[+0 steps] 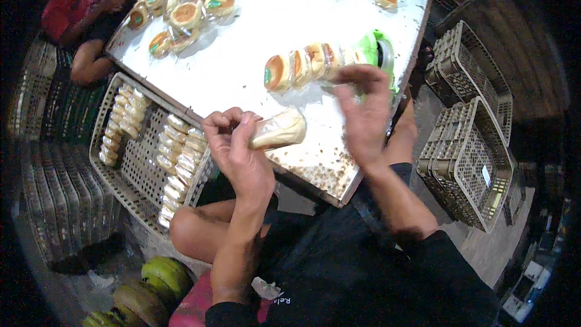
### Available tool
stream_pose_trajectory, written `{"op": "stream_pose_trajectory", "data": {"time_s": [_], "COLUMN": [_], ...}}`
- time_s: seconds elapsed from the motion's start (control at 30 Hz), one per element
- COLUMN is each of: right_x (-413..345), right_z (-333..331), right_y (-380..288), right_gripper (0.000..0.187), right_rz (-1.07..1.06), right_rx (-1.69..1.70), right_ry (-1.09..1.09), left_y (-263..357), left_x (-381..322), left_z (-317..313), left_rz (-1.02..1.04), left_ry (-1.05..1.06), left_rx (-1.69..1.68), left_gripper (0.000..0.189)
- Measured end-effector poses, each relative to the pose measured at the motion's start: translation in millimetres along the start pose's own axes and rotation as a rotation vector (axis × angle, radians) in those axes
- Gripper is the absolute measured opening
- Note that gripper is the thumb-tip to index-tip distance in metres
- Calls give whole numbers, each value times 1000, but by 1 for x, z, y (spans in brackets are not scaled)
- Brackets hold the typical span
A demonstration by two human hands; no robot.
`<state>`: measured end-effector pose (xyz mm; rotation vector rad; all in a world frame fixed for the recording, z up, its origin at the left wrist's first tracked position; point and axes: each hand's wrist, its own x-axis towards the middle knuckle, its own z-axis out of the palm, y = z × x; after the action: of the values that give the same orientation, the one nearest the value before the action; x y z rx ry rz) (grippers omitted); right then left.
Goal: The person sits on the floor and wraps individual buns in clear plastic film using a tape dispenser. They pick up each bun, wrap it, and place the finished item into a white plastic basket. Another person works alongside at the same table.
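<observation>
Between the thumb and fingers of my left hand (240, 150) is a round bun in clear plastic wrap (281, 129), held edge-on over the near side of the white tabletop (236, 68). My right hand (365, 113) is blurred, fingers apart, with nothing visible in it. Just beyond its fingertips stands a bright green tape dispenser (374, 47), partly hidden by the hand. A row of wrapped buns (302, 66) leans left of the dispenser; the nearest-left one bears a green sticker.
Many wrapped buns (186, 13) lie along the far side. A plastic crate (140, 163) at left holds rows of buns. Stacked crates (463, 163) stand at right. Green bananas (165, 277) lie low at left. Another person's arm (91, 61) is at the far left corner.
</observation>
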<state>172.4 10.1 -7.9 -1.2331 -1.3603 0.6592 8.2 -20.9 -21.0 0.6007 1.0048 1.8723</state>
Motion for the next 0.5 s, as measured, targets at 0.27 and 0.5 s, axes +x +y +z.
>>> {"op": "stream_pose_trajectory", "data": {"time_s": [0.27,0.5], "right_x": [55,-5], "right_z": [-116,-111], "right_y": [135,129], "right_gripper": [50,33], "right_rz": [572,548], "right_rx": [-331,-250], "right_ry": [83,145], "left_y": [-26,-43], "left_x": [7,13], "left_z": [27,31], "left_rz": [-74,-32], "left_ry": [-178,-213], "left_rx": [216,345], "left_gripper": [34,33]}}
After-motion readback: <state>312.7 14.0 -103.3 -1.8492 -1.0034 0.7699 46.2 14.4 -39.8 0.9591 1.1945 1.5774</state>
